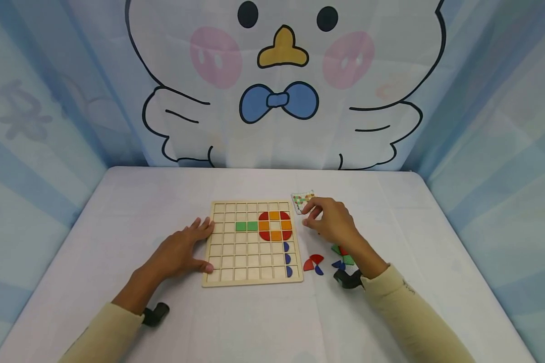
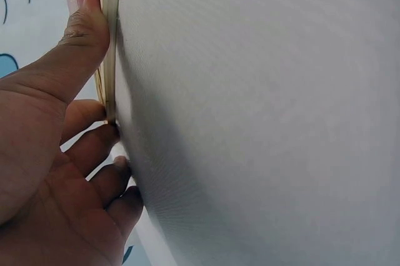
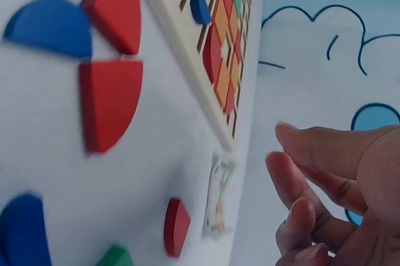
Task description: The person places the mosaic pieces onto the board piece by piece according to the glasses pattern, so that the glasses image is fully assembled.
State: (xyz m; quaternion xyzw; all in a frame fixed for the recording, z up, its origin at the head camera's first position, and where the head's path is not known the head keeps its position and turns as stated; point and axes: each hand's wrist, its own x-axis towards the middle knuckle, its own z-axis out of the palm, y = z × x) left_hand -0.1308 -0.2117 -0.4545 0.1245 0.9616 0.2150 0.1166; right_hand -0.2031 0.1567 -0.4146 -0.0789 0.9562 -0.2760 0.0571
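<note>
My left hand [image 1: 180, 250] rests against the left side of a wooden grid board [image 1: 254, 283], fingers spread, its thumb lying on the rim. On the board, red quarter-circle pieces [image 1: 285, 235] and orange squares [image 1: 276, 235] form a ring around a bare cell. Two green squares [image 1: 241, 226] extend left from it, and blue half-circle pieces [image 1: 287, 258] line the right column. Beyond the board's right edge my right hand [image 1: 331, 219] hovers, thumb and index fingertips close together with nothing visible between them. It partly hides a small pattern card [image 1: 302, 199].
Loose red quarter-circles [image 3: 112, 100] and blue pieces [image 3: 50, 25] lie right of the board. Green pieces [image 1: 348, 260] are partly behind the right forearm. A single red piece [image 3: 177, 228] lies near the card. A printed curtain [image 1: 277, 146] stands behind the white table [image 1: 254, 327].
</note>
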